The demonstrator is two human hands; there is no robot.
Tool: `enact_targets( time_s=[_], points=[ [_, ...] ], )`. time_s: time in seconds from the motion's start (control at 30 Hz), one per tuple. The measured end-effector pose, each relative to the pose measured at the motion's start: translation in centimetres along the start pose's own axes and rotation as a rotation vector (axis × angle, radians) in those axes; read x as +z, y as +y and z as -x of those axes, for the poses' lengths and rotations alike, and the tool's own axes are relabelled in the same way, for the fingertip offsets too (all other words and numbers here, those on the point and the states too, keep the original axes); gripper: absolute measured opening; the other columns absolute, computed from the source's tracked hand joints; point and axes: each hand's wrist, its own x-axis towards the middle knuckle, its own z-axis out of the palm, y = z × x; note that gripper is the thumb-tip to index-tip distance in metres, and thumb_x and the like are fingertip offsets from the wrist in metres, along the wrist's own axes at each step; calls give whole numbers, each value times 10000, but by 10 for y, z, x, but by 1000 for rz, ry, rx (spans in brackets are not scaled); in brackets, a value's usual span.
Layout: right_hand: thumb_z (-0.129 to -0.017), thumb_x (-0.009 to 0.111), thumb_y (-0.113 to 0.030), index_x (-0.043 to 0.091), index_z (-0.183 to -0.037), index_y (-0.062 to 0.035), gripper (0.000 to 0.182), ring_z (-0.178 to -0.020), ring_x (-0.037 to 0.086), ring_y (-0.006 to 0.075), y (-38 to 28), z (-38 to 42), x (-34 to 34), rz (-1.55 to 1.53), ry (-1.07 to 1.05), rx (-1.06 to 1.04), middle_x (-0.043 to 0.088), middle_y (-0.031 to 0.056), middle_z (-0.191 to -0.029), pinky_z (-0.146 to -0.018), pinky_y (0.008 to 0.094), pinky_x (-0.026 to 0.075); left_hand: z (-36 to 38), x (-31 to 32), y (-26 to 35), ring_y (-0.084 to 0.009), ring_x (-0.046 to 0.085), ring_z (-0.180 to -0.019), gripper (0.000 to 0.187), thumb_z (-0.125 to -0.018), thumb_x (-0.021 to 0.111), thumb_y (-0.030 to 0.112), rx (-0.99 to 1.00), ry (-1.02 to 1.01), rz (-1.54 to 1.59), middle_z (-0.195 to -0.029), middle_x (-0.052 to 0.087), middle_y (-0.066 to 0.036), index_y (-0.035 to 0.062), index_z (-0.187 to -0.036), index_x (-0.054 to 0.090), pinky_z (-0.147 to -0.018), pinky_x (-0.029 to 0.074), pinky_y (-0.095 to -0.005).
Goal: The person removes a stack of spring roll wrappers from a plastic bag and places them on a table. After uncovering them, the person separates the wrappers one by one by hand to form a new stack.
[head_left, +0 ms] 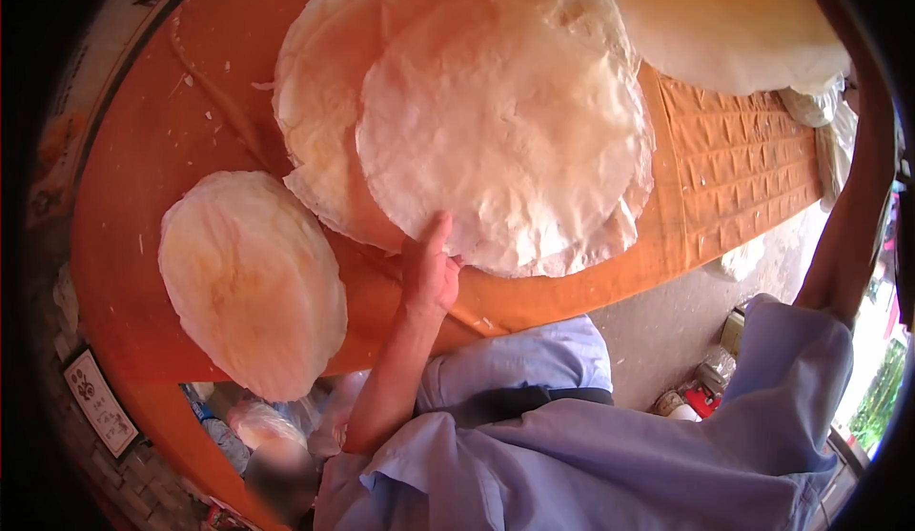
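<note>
1 camera only, worn on the person's head, looks steeply down over the chest and blue shirt (591, 455) at an orange cloth-covered table (143, 178) close in front. The fisheye lens bends the table's edge into a curve and leaves dark corners around the round field. The table fills the upper frame, near; the ground (667, 331) beside it shows lower right, farther off. No 2nd view shares the scene.

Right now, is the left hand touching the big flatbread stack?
Touching. The head view shows the left hand with fingers lying on the near edge of the big flatbread stack.
</note>
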Motion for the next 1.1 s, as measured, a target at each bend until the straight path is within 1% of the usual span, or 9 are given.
enact_targets(
  time_s=[0.13, 0.17, 0.2, 0.3, 0.53, 0.83, 0.9, 1.0, 1.1],
  points=[
    [-845, 598, -47, 702, -956, -58, 153, -686, 666, 230, -54, 110, 8, -226, -274, -218, 669, 76, -773, -641, 310, 512, 16, 5, -1, -221, 618, -1085, 343, -997, 463, 274, 62, -170, 93, -1228, 607, -81, 78, -1274, 513, -841, 550, -402],
    [-804, 623, -27, 693, -900, -52, 122, -646, 642, 252, -95, 136, 16, -390, -232, -366, 645, 91, -740, -608, 337, 501, 22, 6, -1, -226, 617, -1092, 367, -1006, 438, 308, 77, -238, 130, -1233, 610, -89, 75, -1281, 508, -844, 550, -398],
    [-796, 618, -36, 662, -840, -45, 63, -643, 634, 273, -120, 167, 26, -566, -431, -232, 636, 96, -734, -593, 363, 499, 22, 0, -5, -228, 619, -1091, 387, -1008, 423, 332, 75, -267, 133, -1230, 615, -94, 72, -1282, 510, -852, 548, -402],
    [-737, 559, -58, 589, -722, -46, 35, -625, 648, 334, -168, 257, 94, -528, -758, -407, 622, 152, -656, -541, 448, 492, 21, -14, -18, -230, 626, -1074, 424, -1010, 399, 387, 60, -320, 146, -1196, 637, -99, 70, -1257, 535, -872, 538, -419],
    [-719, 574, -60, 588, -718, -40, 24, -726, 630, 322, -174, 268, 75, -646, -608, -342, 610, 143, -718, -601, 418, 511, 29, -15, -26, -202, 641, -958, 393, -999, 416, 420, 13, -304, 215, -1004, 680, -51, 98, -1066, 632, -894, 513, -454],
    [-721, 678, -188, 606, -794, -46, 175, -907, 612, 293, -208, 290, 75, -704, -606, -371, 621, 132, -871, -715, 386, 500, 40, -6, -8, -222, 597, -1067, 478, -1000, 378, 468, 89, -367, 216, -1135, 639, -68, 80, -1211, 561, -929, 489, -464],
    [-726, 674, -184, 598, -797, -45, 174, -958, 600, 289, -207, 299, 70, -774, -373, -318, 620, 131, -916, -740, 385, 495, 43, -6, -4, -248, 583, -1120, 508, -1000, 372, 475, 105, -337, 238, -1181, 627, -83, 69, -1259, 537, -941, 481, -459],
    [-716, 650, -128, 585, -818, -60, 139, -826, 619, 291, -194, 304, 92, -750, -284, -341, 599, 119, -814, -670, 404, 497, 39, -7, -8, -282, 565, -1163, 545, -1001, 366, 482, 102, -349, 210, -1208, 618, -102, 52, -1302, 513, -937, 482, -448],
    [-705, 617, -76, 591, -813, -79, 112, -663, 609, 289, -159, 281, 115, -521, -531, -380, 582, 106, -695, -585, 392, 490, 39, -8, -5, -276, 602, -1084, 489, -1003, 416, 432, 139, -319, -15, -1158, 625, -126, 27, -1248, 540, -881, 512, -411]
  ],
)
